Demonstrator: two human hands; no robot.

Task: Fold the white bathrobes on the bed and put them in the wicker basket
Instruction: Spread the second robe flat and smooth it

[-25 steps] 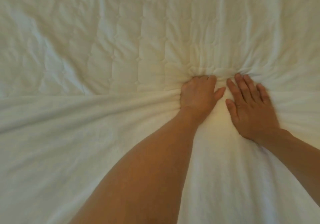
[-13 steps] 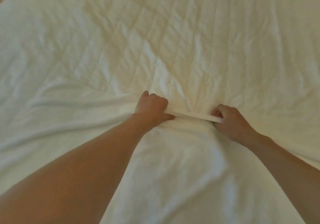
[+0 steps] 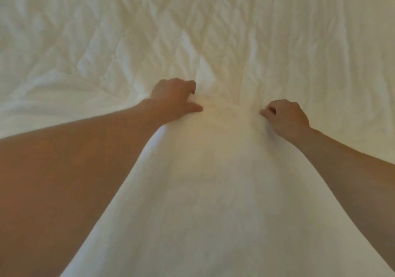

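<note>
Dim, warm, yellowish light, even throughout — the only shadows are soft creases on the quilted bedcover (image 3: 106,41). Motion blur softens everything; the bathrobe (image 3: 213,191) looks almost featureless. Wide-angle distortion swells the left forearm (image 3: 64,169) at the edge.

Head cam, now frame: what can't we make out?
Basket: outside the head view.
Robe: near end cut by bottom edge; blur hides seams, so the held part is unclear.
Left hand, right hand: fingers curl into cloth; grip detail hidden.
Other robes: indistinguishable, white on white bed.
</note>
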